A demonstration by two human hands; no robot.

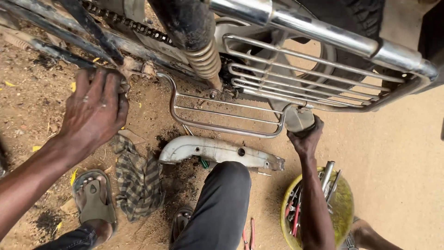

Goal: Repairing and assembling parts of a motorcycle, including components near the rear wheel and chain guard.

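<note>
The person crouches beside a motorcycle, working low at its rear wheel. The left hand (95,109) lies spread, fingers splayed, over the frame (115,44) near the footrest bracket, bracing rather than gripping. The right hand (306,135) is closed around a grey hub part (298,118) just under the chrome guard (259,92), below the wheel (351,28); whether it turns or merely holds the part cannot be told. The chain (134,24) runs bare along the far left, and its cover (217,153) lies off on the dirt near the knee (224,185), beside a checked rag (136,183). A yellow bowl (344,208) of tools sits at the near right, touching the right forearm.

This looks like the dismantling stage at the axle. The next move probably calls for a steady brace from the left hand while the right works the part loose.
</note>
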